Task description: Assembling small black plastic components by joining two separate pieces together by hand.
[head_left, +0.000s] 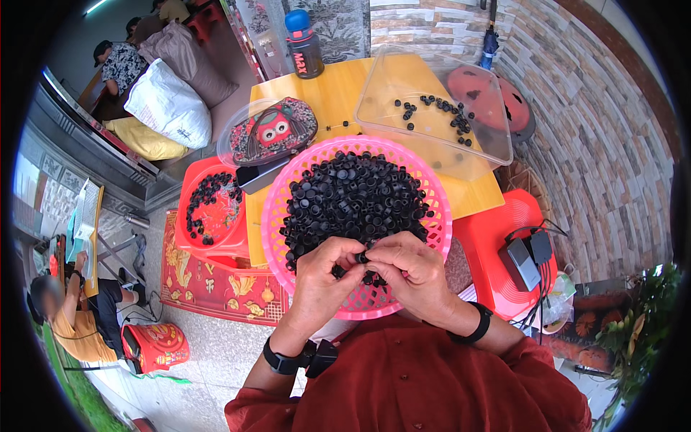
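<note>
A pink plastic basket holds a heap of small black plastic caps. Over its near side, my left hand and my right hand meet, fingertips pinched together. Between them is a small black cap, gripped from both sides and partly hidden by the fingers. More black pieces show just below and between the hands. Each wrist wears a black band.
On the yellow table are a clear tray with scattered caps, a patterned case and a bottle. Red stools flank it; the left one bears a red basin with black pieces. A person sits far left.
</note>
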The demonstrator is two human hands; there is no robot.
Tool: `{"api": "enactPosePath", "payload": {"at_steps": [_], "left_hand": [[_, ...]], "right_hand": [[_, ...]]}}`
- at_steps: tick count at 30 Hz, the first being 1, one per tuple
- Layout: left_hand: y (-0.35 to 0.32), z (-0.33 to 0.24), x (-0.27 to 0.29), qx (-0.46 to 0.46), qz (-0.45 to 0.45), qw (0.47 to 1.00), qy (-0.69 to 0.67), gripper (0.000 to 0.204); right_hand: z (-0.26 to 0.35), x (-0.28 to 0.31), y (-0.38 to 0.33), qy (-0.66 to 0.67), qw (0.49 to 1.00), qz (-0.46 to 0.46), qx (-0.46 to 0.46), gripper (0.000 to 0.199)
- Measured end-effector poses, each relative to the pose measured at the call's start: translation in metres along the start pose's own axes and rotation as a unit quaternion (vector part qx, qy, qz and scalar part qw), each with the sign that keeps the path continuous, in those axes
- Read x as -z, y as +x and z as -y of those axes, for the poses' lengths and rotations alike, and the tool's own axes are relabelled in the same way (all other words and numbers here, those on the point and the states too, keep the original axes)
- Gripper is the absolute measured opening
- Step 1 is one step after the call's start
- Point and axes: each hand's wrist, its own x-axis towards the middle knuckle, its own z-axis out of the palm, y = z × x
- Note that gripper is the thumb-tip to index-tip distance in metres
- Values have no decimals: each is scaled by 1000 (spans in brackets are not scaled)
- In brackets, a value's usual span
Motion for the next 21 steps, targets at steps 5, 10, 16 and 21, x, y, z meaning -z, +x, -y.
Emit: {"api": "enactPosePath", "payload": {"at_steps": [5, 10, 16, 21], "left_hand": [[-2, 6, -3, 15, -9, 998, -60, 24], [-4, 12, -8, 30, -19, 992, -124, 24], [-2, 9, -10, -1, -30, 990, -135, 24], [-3, 4, -7, 3, -12, 998, -63, 28]], "right_hand": [[-9, -5, -4, 164, 981, 1, -100, 19], [-3, -3, 1, 322, 915, -12, -243, 15], [-15, 6, 2, 392, 867, 32, -305, 15], [-14, 6, 3, 424, 840, 34, -335, 12]]}}
